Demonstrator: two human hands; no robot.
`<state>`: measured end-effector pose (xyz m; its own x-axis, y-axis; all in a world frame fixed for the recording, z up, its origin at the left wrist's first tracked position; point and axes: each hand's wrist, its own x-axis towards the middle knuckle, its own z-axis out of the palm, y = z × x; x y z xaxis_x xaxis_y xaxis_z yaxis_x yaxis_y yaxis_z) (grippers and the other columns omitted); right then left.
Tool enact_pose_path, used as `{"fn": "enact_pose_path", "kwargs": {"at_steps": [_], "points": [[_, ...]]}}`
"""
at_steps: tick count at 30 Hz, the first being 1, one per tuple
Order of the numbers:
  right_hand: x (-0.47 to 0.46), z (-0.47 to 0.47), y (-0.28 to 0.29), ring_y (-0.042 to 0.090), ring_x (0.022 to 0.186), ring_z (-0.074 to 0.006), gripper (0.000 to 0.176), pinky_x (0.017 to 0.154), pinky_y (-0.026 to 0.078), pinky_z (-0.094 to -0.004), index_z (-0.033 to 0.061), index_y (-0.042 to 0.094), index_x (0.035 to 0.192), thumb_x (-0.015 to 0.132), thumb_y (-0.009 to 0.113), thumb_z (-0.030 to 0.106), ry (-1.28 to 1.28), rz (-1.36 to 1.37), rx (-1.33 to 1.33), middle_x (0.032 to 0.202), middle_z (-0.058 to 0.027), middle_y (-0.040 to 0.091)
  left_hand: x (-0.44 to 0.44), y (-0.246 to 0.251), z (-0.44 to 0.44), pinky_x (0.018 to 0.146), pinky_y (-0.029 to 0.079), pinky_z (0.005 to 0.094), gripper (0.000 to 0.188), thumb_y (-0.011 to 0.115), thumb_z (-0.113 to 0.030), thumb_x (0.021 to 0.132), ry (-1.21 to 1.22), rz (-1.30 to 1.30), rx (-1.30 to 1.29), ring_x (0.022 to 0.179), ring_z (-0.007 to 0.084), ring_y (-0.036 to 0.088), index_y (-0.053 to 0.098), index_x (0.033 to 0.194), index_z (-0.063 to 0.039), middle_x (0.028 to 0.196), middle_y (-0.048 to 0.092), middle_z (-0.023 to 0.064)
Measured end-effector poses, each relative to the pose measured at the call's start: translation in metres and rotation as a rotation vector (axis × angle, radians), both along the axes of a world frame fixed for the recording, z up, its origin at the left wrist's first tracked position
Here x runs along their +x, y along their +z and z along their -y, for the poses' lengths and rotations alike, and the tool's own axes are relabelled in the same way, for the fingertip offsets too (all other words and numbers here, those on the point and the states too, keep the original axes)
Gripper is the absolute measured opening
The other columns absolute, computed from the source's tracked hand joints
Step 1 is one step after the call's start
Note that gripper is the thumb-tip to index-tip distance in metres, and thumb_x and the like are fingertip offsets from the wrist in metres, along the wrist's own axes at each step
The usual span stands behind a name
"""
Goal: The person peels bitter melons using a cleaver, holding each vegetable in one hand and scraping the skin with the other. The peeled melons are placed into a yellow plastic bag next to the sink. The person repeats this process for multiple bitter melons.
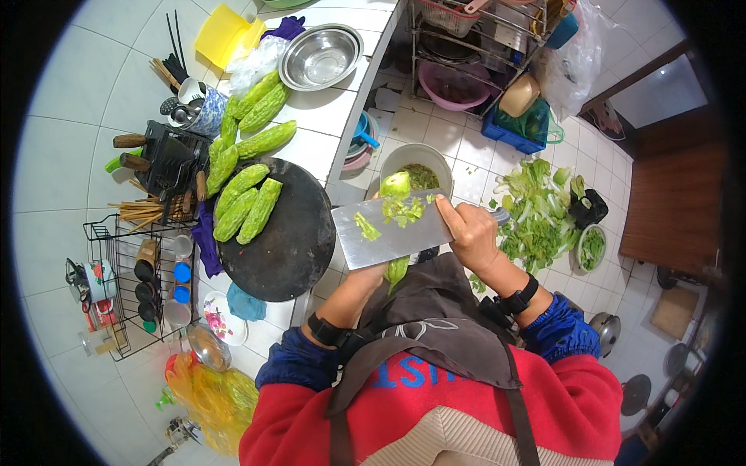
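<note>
My right hand grips the handle of a cleaver, whose wide blade has green peelings stuck on it. Under the blade my left hand, mostly hidden, holds a green vegetable, perhaps a stem lettuce or gourd; its cut end shows above the blade and its leafy tip below. Beneath them on the floor stands a pale bucket with green scraps inside. At the left, several bitter melons lie on a round dark chopping board, and more bitter melons rest on the tiled counter beside it.
Two nested steel bowls sit on the counter. A knife block and wire rack stand by the wall. Leafy greens lie on the floor at right, near a bowl of greens and a blue crate.
</note>
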<state>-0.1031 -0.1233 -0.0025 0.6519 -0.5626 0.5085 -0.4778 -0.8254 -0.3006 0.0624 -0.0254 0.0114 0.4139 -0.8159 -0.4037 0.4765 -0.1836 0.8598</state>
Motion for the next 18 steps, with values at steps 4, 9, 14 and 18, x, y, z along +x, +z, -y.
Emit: {"fn": "enact_pose_path", "kwargs": {"at_steps": [4, 9, 14, 18], "points": [[-0.003, -0.001, -0.019, 0.054, 0.053, -0.0252, 0.044, 0.049, 0.043, -0.0391, 0.0063, 0.070, 0.117, 0.074, 0.066, 0.000, 0.017, 0.021, 0.047, 0.063, -0.0066, 0.049, 0.006, -0.016, -0.012, 0.088, 0.053, 0.0295, 0.041, 0.058, -0.024, 0.103, -0.001, -0.075, 0.101, 0.107, 0.0117, 0.060, 0.049, 0.139, -0.007, 0.119, 0.062, 0.0050], [-0.022, 0.020, -0.040, 0.059, 0.053, -0.0276, 0.039, 0.047, 0.046, -0.0411, 0.0091, 0.069, 0.115, 0.077, 0.066, 0.002, -0.181, -0.119, 0.032, 0.064, -0.0078, 0.054, 0.020, -0.025, -0.033, 0.089, 0.052, 0.0305, 0.049, 0.058, -0.022, 0.103, -0.054, 0.004, 0.034, 0.107, 0.0141, 0.060, 0.043, 0.147, -0.008, 0.122, 0.060, 0.0053], [-0.038, 0.021, -0.051, 0.063, 0.060, -0.0328, 0.033, 0.053, 0.050, -0.0431, 0.0123, 0.072, 0.113, 0.082, 0.067, 0.004, -0.265, -0.124, 0.209, 0.071, -0.0109, 0.062, 0.037, -0.018, -0.041, 0.082, 0.056, 0.0371, 0.048, 0.046, -0.035, 0.106, -0.083, -0.314, 0.090, 0.099, 0.0216, 0.066, 0.044, 0.145, -0.007, 0.115, 0.062, 0.0109], [-0.031, 0.011, -0.052, 0.069, 0.075, -0.0365, 0.029, 0.063, 0.054, -0.0438, 0.0106, 0.073, 0.114, 0.086, 0.067, 0.006, -0.266, 0.025, 0.432, 0.088, -0.0166, 0.072, 0.043, -0.017, -0.031, 0.080, 0.055, 0.0442, 0.054, 0.031, -0.046, 0.106, -0.003, -0.661, -0.017, 0.095, 0.0297, 0.065, 0.048, 0.140, -0.007, 0.116, 0.064, 0.0186]]}}
